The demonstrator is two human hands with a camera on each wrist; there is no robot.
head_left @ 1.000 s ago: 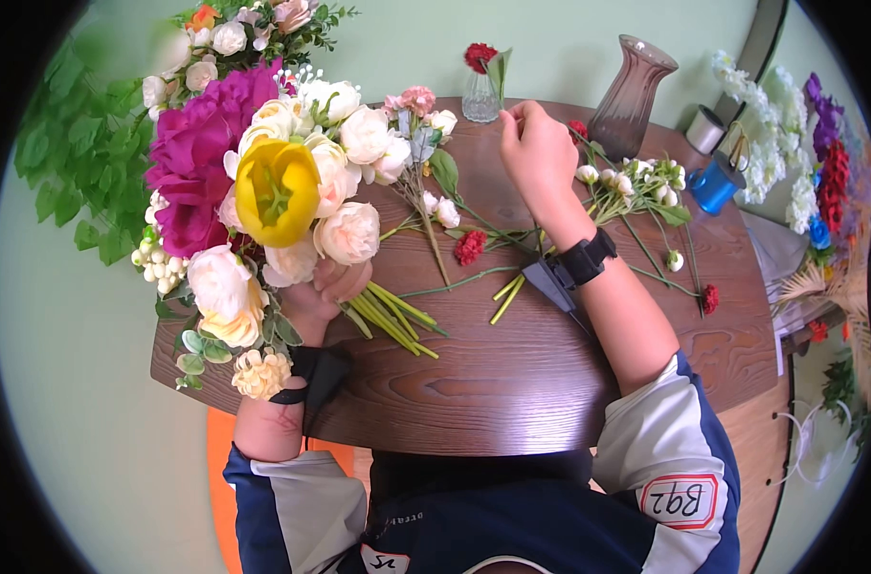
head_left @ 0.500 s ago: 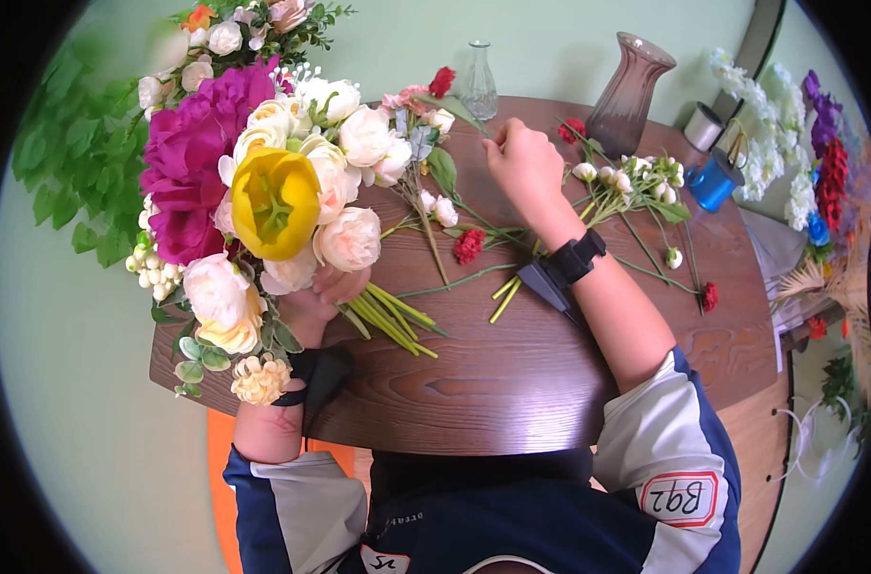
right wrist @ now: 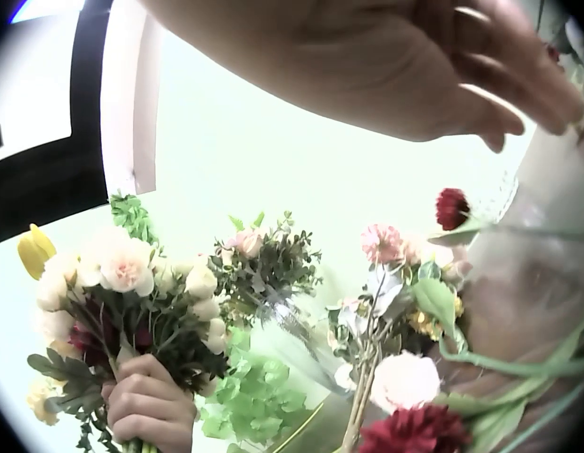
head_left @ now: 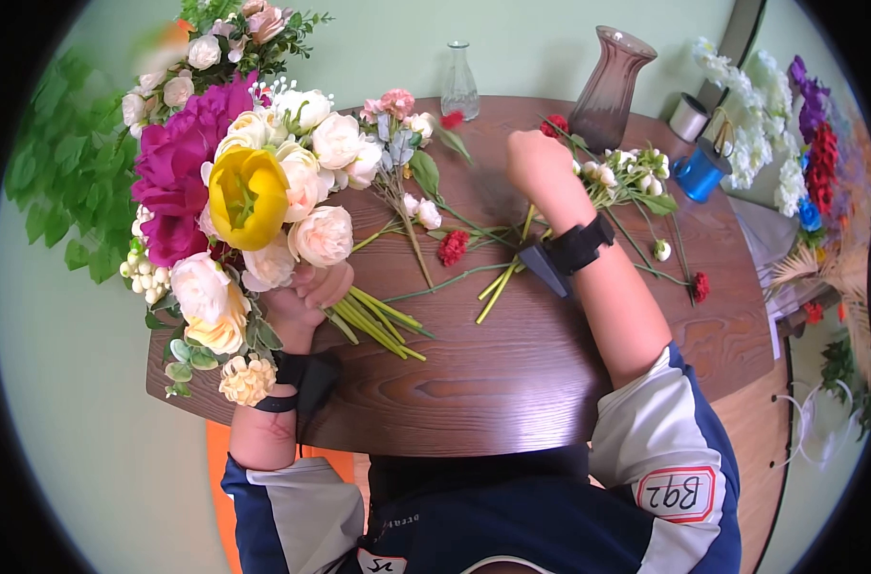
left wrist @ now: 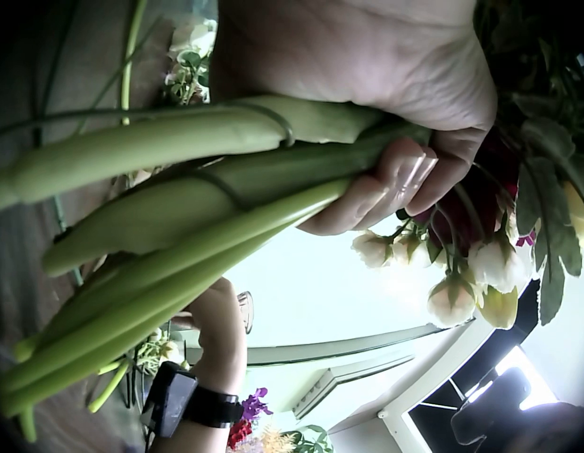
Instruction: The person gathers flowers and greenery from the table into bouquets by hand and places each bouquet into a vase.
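Observation:
My left hand (head_left: 306, 295) grips the bouquet by its green stems (head_left: 373, 323), below the large yellow bloom (head_left: 247, 201) and the magenta and cream flowers. In the left wrist view, that hand's fingers (left wrist: 391, 189) curl round the stems (left wrist: 179, 255). At the table's far side, my right hand (head_left: 548, 170) is over the white-budded sprigs (head_left: 636, 172), near a red carnation (head_left: 554, 125). The right wrist view shows its fingers (right wrist: 504, 71) loosely bent, their tips near the edge. Another red carnation (head_left: 452, 121) with a leaf is in front of the small glass vase (head_left: 459, 88).
A tall purple-grey vase (head_left: 612, 91), a metal tin (head_left: 688, 118) and a blue cup (head_left: 703, 172) stand at the back right. Stems, a pink-topped sprig (head_left: 397, 102) and red carnations (head_left: 453, 248) lie across the wooden table (head_left: 455, 402). Artificial flowers (head_left: 820, 182) hang on the right.
The red carnation has come out of the small vase and now appears released beside it. My right hand first moved left with it, then back right. My left hand keeps gripping the bouquet.

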